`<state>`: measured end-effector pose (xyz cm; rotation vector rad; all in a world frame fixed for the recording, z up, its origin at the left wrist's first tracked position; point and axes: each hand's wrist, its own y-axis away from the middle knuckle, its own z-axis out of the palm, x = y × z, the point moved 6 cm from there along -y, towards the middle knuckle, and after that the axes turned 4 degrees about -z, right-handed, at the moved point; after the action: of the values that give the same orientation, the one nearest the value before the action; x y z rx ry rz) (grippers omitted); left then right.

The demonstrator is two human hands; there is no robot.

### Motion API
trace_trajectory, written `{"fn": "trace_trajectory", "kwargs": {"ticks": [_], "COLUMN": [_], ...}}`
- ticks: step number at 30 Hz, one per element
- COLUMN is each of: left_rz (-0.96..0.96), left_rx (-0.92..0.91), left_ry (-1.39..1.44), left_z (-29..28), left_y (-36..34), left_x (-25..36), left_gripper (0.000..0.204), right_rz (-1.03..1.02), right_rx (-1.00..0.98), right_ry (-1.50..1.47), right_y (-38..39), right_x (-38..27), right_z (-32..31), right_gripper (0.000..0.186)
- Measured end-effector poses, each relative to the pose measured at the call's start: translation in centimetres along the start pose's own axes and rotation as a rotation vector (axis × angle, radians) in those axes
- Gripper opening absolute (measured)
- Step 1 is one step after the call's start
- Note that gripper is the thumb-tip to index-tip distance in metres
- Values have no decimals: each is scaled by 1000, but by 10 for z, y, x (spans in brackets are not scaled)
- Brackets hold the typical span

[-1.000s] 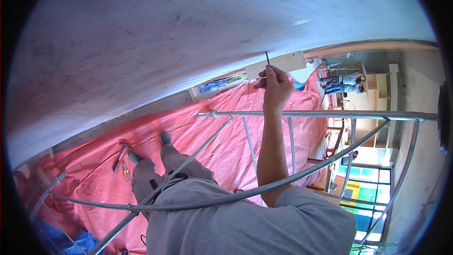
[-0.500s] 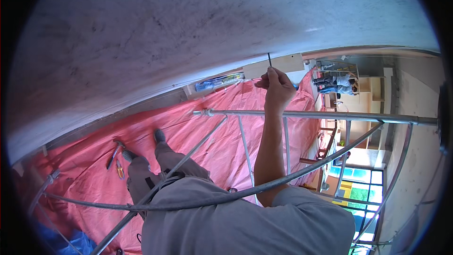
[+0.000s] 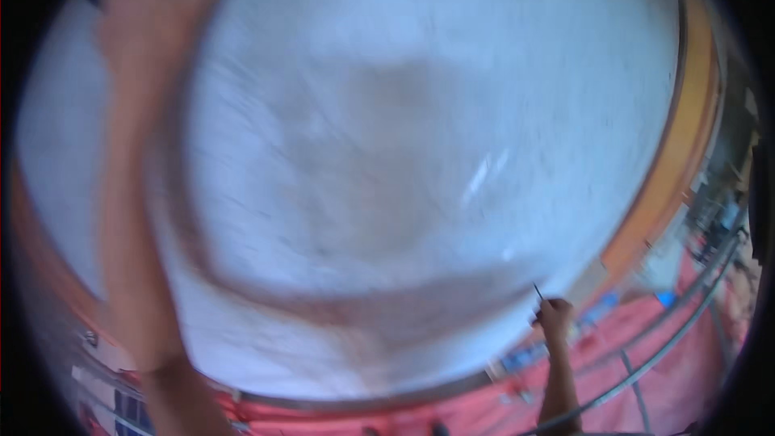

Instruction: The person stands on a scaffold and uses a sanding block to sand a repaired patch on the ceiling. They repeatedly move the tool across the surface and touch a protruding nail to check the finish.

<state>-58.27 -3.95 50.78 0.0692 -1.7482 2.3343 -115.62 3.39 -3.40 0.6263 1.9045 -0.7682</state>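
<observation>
A large white board point(image 3: 420, 129) with smudges and a soft shadow fills most of the view. My right hand point(image 3: 555, 313), low on the right, is closed on a thin dark rod point(image 3: 537, 290) pointing up toward the board's lower right. My left hand point(image 3: 153, 8) is raised at the upper left, near or against the board, with the forearm running down to the lower edge. Its fingers are smeared by motion and partly cut off, so their grip is unclear.
Orange-brown curved edging point(image 3: 678, 153) borders the board on the right. Metal scaffold bars point(image 3: 646, 367) cross the lower right above a red sheet point(image 3: 674, 347) on the floor. Blurred clutter point(image 3: 714, 222) lies in the far room on the right.
The view has swung upward onto the board. My left arm has come into view, raised. My right hand, still on the rod, now appears lower and further right; legs and hand tools left view.
</observation>
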Motion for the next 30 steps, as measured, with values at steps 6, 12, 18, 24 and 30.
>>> {"fn": "trace_trajectory", "kwargs": {"ticks": [6,12,18,24,30], "left_rz": [138,128,96,95,139], "left_rx": [-185,-158,-185,-203,-255], "left_ry": [-18,-14,16,44,40], "left_z": [-19,-22,-21,-41,-46], "left_y": [-21,-29,-18,13,26], "left_x": [1,-2,-5,1,9], "left_gripper": [95,97,96,97,97], "right_rz": [24,-19,0,21,-32], "right_rx": [-26,-48,-65,-100,-150], "right_ry": [-237,-293,-293,-262,-138], "right_y": [2,-9,-13,-5,11], "right_x": [18,4,8,0,-18], "right_z": [-5,14,18,9,-2], "right_gripper": [22,20,21,19,28]}}
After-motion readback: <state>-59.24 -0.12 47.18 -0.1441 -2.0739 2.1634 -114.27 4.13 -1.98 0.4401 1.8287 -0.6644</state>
